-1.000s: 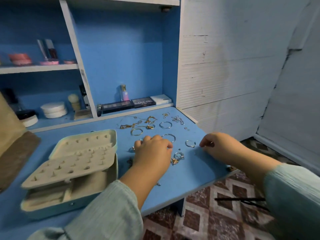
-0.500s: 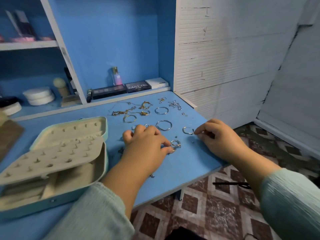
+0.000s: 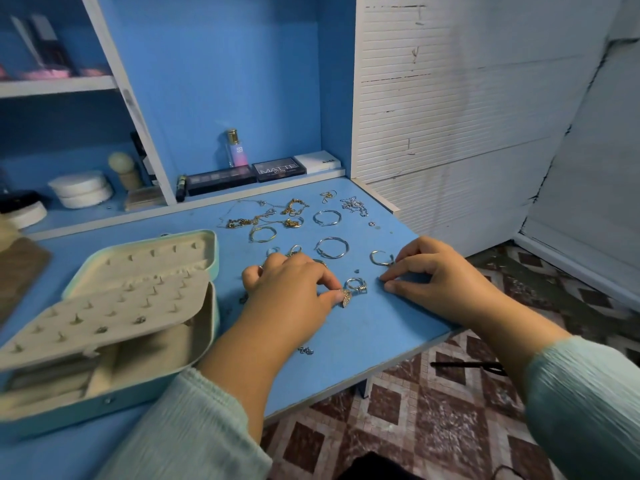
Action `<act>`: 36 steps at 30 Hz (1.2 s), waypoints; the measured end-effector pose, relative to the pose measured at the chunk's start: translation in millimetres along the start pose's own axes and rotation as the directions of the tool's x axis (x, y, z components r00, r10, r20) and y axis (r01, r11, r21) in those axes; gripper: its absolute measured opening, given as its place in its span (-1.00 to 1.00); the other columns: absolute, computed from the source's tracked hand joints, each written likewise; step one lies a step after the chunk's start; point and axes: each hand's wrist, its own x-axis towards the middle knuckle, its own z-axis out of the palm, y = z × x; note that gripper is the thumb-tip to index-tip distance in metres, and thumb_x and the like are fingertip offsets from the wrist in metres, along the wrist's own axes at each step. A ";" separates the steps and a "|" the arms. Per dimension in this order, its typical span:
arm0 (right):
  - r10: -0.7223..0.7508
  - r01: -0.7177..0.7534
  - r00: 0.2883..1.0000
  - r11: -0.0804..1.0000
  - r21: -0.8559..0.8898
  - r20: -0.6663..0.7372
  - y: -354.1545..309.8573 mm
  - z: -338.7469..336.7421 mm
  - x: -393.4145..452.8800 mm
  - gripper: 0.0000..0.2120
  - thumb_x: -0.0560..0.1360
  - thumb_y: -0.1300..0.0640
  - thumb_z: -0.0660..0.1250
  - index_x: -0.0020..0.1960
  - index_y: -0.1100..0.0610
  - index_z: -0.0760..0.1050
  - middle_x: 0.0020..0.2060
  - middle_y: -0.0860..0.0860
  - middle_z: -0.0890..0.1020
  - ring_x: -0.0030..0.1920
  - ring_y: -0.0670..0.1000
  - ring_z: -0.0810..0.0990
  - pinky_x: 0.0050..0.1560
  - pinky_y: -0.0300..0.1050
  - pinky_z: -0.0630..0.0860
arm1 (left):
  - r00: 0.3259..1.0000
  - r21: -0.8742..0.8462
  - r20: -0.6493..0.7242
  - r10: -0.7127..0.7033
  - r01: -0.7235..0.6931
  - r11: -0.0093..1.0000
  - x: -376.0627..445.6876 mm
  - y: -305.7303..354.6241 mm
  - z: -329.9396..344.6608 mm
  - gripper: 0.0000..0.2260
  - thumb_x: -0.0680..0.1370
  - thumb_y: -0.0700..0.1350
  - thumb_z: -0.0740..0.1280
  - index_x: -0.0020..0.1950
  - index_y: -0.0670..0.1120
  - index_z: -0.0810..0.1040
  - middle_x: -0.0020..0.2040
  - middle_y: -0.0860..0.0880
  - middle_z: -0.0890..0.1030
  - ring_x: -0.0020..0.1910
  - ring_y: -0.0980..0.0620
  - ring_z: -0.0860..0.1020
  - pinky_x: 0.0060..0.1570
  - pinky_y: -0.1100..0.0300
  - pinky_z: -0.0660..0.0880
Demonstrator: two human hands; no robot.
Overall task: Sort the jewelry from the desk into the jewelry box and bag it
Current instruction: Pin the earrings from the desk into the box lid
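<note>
Both hands worked near the blue desk's (image 3: 346, 344) front-right edge
Left hand (image 3: 291, 289) pinched a small gold sparkly ring (image 3: 346, 298); right hand's (image 3: 446, 282) curled fingertips pressed the desk beside a silver open hoop (image 3: 380, 258)

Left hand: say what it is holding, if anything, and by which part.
The left hand pinches a small gold sparkly piece at its left edge, between thumb and forefinger, low against the desk. What kind of jewelry it is cannot be told.
</note>
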 end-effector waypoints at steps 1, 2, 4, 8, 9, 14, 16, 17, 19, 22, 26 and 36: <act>-0.005 0.005 1.000 1.000 -0.006 -0.002 0.5 0.4 0.0 -0.92 0.39 0.03 0.45 -0.12 -0.11 0.64 -0.01 -0.10 0.46 0.04 -0.15 0.41 0.02 -0.35 0.29 | 1.000 -0.005 -0.003 -0.001 0.001 1.000 0.1 0.0 0.0 -0.90 0.53 0.19 0.24 -0.09 0.23 0.50 -0.03 0.21 0.35 0.22 0.09 0.25 0.03 0.12 0.04; -0.007 0.007 1.000 1.000 -0.012 -0.003 0.7 0.7 0.4 -0.92 0.39 0.03 0.45 -0.13 -0.12 0.64 -0.02 -0.10 0.46 0.03 -0.15 0.41 0.03 -0.33 0.29 | 1.000 -0.010 -0.005 -0.001 0.001 1.000 0.2 0.1 0.1 -0.90 0.54 0.18 0.23 -0.09 0.23 0.49 -0.03 0.21 0.35 0.22 0.09 0.25 0.02 0.12 0.04; -0.005 0.005 1.000 1.000 -0.021 -0.009 1.8 1.5 1.4 -0.92 0.40 0.02 0.44 -0.11 -0.12 0.64 -0.03 -0.11 0.46 0.02 -0.13 0.40 0.03 -0.30 0.29 | 1.000 -0.015 -0.011 0.001 -0.001 1.000 0.4 0.0 0.2 -0.91 0.54 0.17 0.23 -0.08 0.22 0.50 -0.03 0.22 0.36 0.22 0.09 0.25 0.02 0.12 0.04; -0.048 0.045 0.998 0.996 -0.080 -0.042 5.4 4.2 2.0 -0.76 0.43 0.01 0.40 0.10 -0.09 0.60 -0.05 -0.09 0.43 0.02 -0.06 0.38 0.00 -0.27 0.25 | 0.999 -0.040 -0.033 -0.008 0.007 0.999 1.6 -0.9 0.2 -0.90 0.57 0.12 0.22 -0.08 0.20 0.50 -0.04 0.21 0.39 0.20 0.09 0.27 0.03 0.12 0.06; -0.066 0.062 0.997 0.992 -0.107 -0.033 5.8 5.2 1.5 -0.73 0.44 0.00 0.38 0.14 -0.11 0.58 -0.05 -0.09 0.42 0.01 -0.04 0.36 0.00 -0.25 0.24 | 0.999 -0.044 -0.041 -0.011 0.009 0.999 1.8 -1.3 0.3 -0.90 0.57 0.11 0.22 -0.07 0.20 0.51 -0.04 0.20 0.40 0.19 0.09 0.27 0.03 0.12 0.07; -0.120 0.114 0.992 0.982 -0.151 -0.031 6.2 7.3 0.4 -0.79 0.45 0.02 0.38 0.07 -0.15 0.61 -0.09 -0.14 0.41 0.01 0.00 0.30 0.03 -0.20 0.26 | 0.995 -0.093 -0.097 -0.030 0.021 0.995 2.6 -2.6 -0.6 -0.89 0.57 0.11 0.20 -0.09 0.19 0.50 -0.22 0.22 0.40 0.14 0.10 0.32 0.04 0.12 0.09; -0.119 0.114 0.992 0.984 -0.139 -0.035 6.0 7.3 0.6 -0.81 0.44 0.03 0.39 0.04 -0.13 0.63 -0.11 -0.20 0.39 0.01 -0.02 0.30 0.00 -0.28 0.24 | 0.991 -0.137 -0.130 -0.044 0.026 0.990 2.8 -2.9 -1.5 -0.89 0.57 0.11 0.21 -0.12 0.18 0.49 -0.26 0.25 0.40 0.09 0.11 0.36 0.05 0.12 0.12; -0.121 0.115 0.992 0.984 -0.136 -0.035 6.5 7.2 0.9 -0.81 0.44 0.04 0.40 0.04 -0.11 0.64 -0.12 -0.24 0.39 0.00 -0.03 0.30 -0.03 -0.33 0.23 | 0.988 -0.161 -0.146 -0.054 0.031 0.987 2.9 -3.4 -1.7 -0.88 0.57 0.11 0.21 -0.12 0.17 0.49 -0.25 0.25 0.42 0.07 0.12 0.38 0.05 0.12 0.13; -0.132 0.125 0.990 0.983 -0.136 -0.043 7.3 6.8 1.2 -0.83 0.45 0.07 0.40 0.03 -0.06 0.65 -0.13 -0.25 0.40 -0.01 -0.04 0.31 -0.05 -0.41 0.24 | 0.982 -0.204 -0.173 -0.079 0.043 0.978 3.2 -4.2 -1.4 -0.87 0.56 0.09 0.22 -0.12 0.13 0.51 -0.24 0.21 0.50 0.02 0.12 0.41 0.03 0.13 0.14; -0.148 0.140 0.988 0.981 -0.137 -0.053 7.6 5.2 0.7 -0.84 0.46 0.14 0.40 0.01 0.01 0.66 -0.15 -0.21 0.46 -0.03 -0.05 0.34 -0.06 -0.45 0.24 | 0.974 -0.233 -0.202 -0.106 0.058 0.971 3.9 -4.9 -0.9 -0.87 0.56 0.08 0.23 -0.13 0.11 0.51 -0.22 0.17 0.57 -0.06 0.14 0.46 -0.02 0.14 0.11; -0.145 0.137 0.988 0.979 -0.149 -0.050 6.2 3.4 0.2 -0.86 0.46 0.17 0.39 -0.02 0.03 0.67 -0.15 -0.22 0.48 -0.05 -0.09 0.37 -0.08 -0.49 0.24 | 0.967 -0.246 -0.219 -0.134 0.078 0.966 5.4 -7.3 -0.2 -0.89 0.55 0.09 0.23 -0.14 0.13 0.48 -0.24 0.24 0.50 -0.14 0.16 0.44 0.02 0.15 0.13; -0.021 0.014 0.994 0.998 -0.069 -0.108 1.9 1.6 2.2 -0.93 0.43 0.16 0.43 -0.10 0.09 0.66 -0.19 -0.19 0.46 -0.20 -0.26 0.41 -0.16 -0.56 0.26 | 0.967 -0.252 -0.213 -0.139 0.083 0.964 5.6 -8.0 2.0 -0.89 0.56 0.09 0.22 -0.11 0.12 0.49 -0.20 0.23 0.52 -0.08 0.15 0.46 0.02 0.17 0.11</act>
